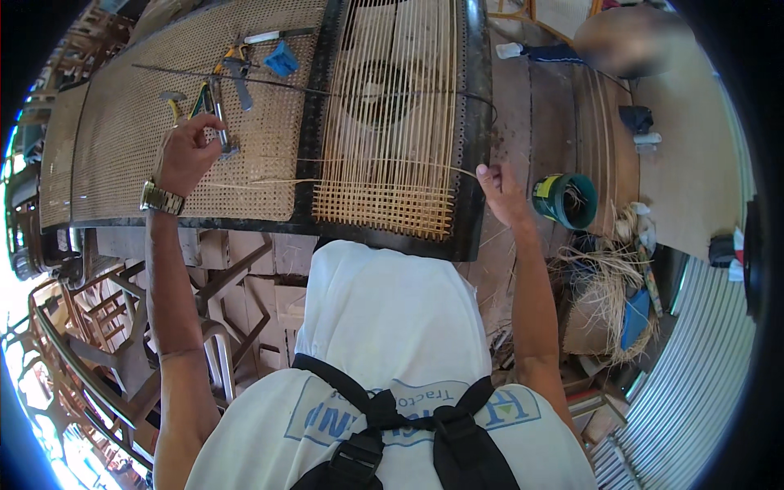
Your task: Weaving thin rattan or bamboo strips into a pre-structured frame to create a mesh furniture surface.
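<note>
A dark-framed panel (469, 204) lies in front of me, strung with long cane strands (384, 114) running away from me. Crosswise strands form a tight woven grid (384, 211) at its near end. My right hand (502, 192) is at the frame's right edge, thumb and fingers closed on a thin cane strand (463, 172) that runs left across the panel. My left hand (188, 151), with a metal-banded watch (162, 198) on the wrist, hovers over finished cane mesh (257, 122). Its fingers are curled, thumb and forefinger apart, with nothing visible between them, beside a metal hand tool (220, 122).
Several hand tools and a blue clip-like piece (282, 59) lie on the mesh. A thin dark rod (269, 80) crosses both panels. Right are a green bucket (565, 201) and loose cane fibres (604, 278). Wooden chair frames (122, 335) crowd the left. Another person (633, 41) is at upper right.
</note>
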The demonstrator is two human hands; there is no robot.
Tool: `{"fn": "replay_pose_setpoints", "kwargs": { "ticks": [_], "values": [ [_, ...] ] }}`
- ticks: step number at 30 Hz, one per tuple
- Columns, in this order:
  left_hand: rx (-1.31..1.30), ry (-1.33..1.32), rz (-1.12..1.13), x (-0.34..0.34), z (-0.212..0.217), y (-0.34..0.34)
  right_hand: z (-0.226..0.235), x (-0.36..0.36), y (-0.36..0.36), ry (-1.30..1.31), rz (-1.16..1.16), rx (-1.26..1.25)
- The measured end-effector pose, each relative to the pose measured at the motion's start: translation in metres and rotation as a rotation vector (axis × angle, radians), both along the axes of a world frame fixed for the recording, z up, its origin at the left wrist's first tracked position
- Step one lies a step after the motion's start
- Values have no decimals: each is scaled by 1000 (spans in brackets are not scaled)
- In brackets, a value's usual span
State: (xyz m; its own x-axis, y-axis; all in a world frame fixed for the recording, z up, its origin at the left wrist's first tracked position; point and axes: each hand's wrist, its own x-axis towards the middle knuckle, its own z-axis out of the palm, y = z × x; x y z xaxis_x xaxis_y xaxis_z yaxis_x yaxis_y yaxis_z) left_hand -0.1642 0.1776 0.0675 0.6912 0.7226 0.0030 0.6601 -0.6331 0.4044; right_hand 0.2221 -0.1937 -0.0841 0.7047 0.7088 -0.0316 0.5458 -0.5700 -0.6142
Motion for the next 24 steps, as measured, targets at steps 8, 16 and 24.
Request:
{"fn": "replay_pose_setpoints", "kwargs": {
  "ticks": [8, 16, 24],
  "values": [
    [182, 153, 190, 9, -17, -15, 42, -9, -31, 363, 59, -32],
    [-4, 194, 86, 28, -92, -62, 44, 113, -227, -36, -160, -286],
    [-260, -70, 186, 34, -90, -79, 5, 65, -95, -177, 257, 6]
  ]
}}
